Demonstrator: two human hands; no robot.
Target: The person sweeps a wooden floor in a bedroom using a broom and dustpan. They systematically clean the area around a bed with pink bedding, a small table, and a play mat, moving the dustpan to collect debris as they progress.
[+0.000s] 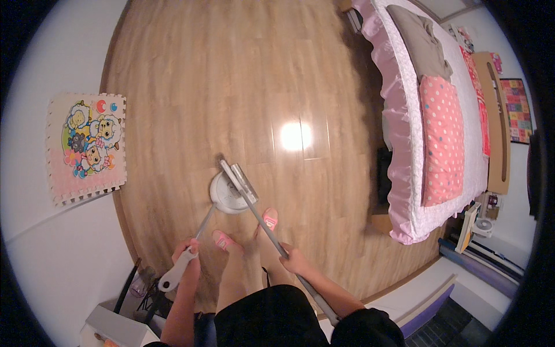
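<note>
My left hand (189, 247) is closed around the pale grey handle (179, 270) of a floor tool. A thin grey rod (206, 221) runs from that handle to a round white head (221, 195) on the floor. With fingers wrapped round it, my right hand (293, 259) grips a long grey pole (267, 230). The pole slants down to a narrow silver bar-shaped head (244, 183), which lies over the round white head and partly hides it. Whether the two heads touch, I cannot tell. Behind my right hand the pole runs back along my forearm.
My feet in pink slippers (270, 218) stand just behind the heads. Wood flooring (231, 75) stretches ahead. At right is a bed with a ruffled pink cover (399, 139); at left, a cartoon foam mat (87, 144) by the wall. A white box (115, 324) sits near lower left.
</note>
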